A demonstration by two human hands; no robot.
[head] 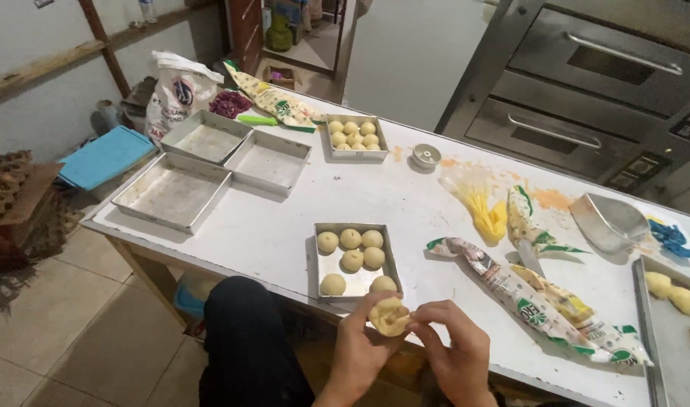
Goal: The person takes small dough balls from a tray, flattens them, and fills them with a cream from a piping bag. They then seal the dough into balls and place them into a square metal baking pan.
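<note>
Both hands meet at the near edge of the white table (284, 226). The left hand (360, 343) cups a pale dough ball (388, 316), its fingers curled round the ball's left side. The right hand (454, 343) pinches the ball's right edge between thumb and fingertips (419, 320). Just beyond the fingers lies a small square metal tray (318, 264) holding six similar balls. To the right of the right hand's fingers lie long printed filling bags (541, 298), and well beyond them a yellow piping bag (482, 205).
</note>
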